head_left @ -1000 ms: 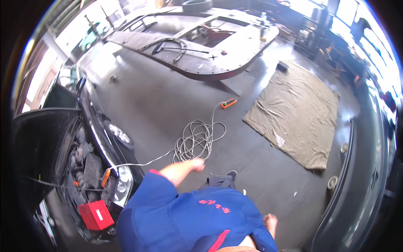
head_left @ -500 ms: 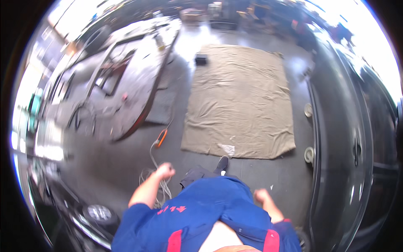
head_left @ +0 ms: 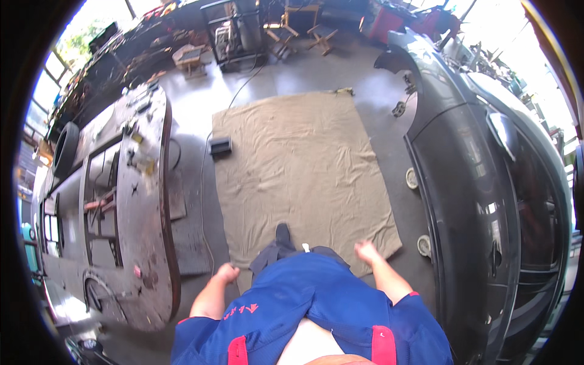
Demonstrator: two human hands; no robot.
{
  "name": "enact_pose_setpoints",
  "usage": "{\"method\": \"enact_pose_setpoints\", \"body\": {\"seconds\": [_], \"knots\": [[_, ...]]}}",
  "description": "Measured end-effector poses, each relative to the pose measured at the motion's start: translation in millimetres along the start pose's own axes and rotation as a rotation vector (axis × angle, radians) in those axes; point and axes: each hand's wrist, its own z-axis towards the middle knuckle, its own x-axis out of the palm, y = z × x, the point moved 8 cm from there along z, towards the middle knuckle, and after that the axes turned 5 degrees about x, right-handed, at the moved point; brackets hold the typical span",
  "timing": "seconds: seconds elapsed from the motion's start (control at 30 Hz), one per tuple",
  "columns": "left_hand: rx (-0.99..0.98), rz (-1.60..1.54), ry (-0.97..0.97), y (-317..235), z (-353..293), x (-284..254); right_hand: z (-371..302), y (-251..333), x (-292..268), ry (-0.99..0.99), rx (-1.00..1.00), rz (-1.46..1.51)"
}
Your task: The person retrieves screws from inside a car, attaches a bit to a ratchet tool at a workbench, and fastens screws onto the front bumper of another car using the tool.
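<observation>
This looks like a car repair workshop, since a dark car [head_left: 465, 182] stands to the right of the right hand [head_left: 366, 251], a big metal frame [head_left: 149, 243] bearing a tyre [head_left: 66, 149] lies left of the left hand [head_left: 227, 273], and a metal-framed machine [head_left: 232, 36] stands well ahead of both.

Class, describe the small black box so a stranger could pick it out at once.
Start at the big tan cloth spread out mid-picture. Follow its left edge up toward the far corner, to the small black box. Its squared shape sets it apart from the rounded dark shoe near the cloth's bottom edge.
</observation>
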Motion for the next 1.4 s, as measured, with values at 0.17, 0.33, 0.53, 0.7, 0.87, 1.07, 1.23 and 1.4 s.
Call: {"method": "enact_pose_setpoints", "body": {"seconds": [0.17,0.33,0.53,0.7,0.87,1.07,1.23,1.4], "knots": [[0.472,0.088,-0.658,-222.6,123.2,-324.4,54.4,-10.8,0.1,0.364,0.338,-0.154],[0.448,-0.089,-0.684,-395.6,206.8,-492.2,186.0,50.8,-22.4,0.296,0.482,0.253],[0.238,0.348,-0.369,-461.7,324.1,-468.6,412.7,268.1,-115.9,0.351,0.290,-0.111],[0.102,0.280,0.112,-482.0,386.9,-408.3,594.8,519.8,-269.0,0.002,-0.099,0.279],[-0.043,0.193,0.219,-566.1,514.6,-449.9,728.4,650.5,-353.1,0.035,-0.141,0.461],[0.068,0.351,0.100,-857.7,684.7,-682.4,882.7,582.3,-389.0,-0.208,-0.130,-0.202],[0.304,0.330,-0.294,-1088.6,845.9,-924.3,903.1,661.2,-408.8,0.250,0.424,0.231],[0.521,-0.101,-0.373,-1360.5,890.0,-1018.4,1041.6,705.5,-446.7,0.131,0.575,0.653]]}}
